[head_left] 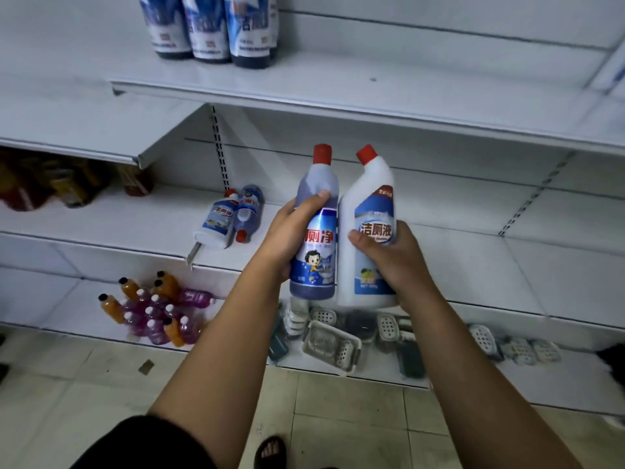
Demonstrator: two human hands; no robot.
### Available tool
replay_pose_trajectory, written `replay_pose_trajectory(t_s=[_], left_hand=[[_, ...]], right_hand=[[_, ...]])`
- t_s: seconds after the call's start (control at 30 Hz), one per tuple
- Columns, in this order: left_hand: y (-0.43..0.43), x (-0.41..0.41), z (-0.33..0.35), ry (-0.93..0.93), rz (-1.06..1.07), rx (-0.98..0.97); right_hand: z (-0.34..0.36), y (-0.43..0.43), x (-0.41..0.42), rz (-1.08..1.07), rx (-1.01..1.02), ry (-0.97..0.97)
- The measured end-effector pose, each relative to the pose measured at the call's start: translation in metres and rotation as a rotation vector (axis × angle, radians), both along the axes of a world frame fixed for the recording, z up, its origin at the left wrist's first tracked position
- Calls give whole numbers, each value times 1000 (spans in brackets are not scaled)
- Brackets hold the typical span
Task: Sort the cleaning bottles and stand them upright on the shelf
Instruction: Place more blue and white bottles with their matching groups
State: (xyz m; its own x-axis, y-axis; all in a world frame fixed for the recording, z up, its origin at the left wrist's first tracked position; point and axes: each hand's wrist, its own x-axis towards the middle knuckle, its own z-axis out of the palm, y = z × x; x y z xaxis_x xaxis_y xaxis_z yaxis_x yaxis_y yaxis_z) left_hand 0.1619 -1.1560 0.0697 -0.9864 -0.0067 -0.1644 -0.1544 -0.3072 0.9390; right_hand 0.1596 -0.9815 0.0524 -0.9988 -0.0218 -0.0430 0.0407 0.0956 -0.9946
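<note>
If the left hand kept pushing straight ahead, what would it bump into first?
For the left hand, likely nothing before the shelf's back panel; the two lying bottles sit off to its left. Depth is unclear.

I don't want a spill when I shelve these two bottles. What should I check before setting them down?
1. Left hand grip round the blue bottle: ok.
2. Right hand grip round the white bottle: ok.
3. Red caps on both, pointing up: ok.
4. Caps screwed tight: cannot tell.
5. Bare room on the middle shelf: ok.
6. Two lying bottles on that shelf stood upright: not ok.
</note>
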Motion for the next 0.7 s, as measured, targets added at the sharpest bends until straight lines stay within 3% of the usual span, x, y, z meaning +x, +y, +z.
replay_pose_trajectory(t_s=[0.33, 0.7], left_hand=[[88, 76, 69, 160, -6, 29], [130, 78, 128, 330, -85, 75]], right_hand=[[76, 85, 80, -22, -100, 189], [131, 129, 92, -76, -151, 352]])
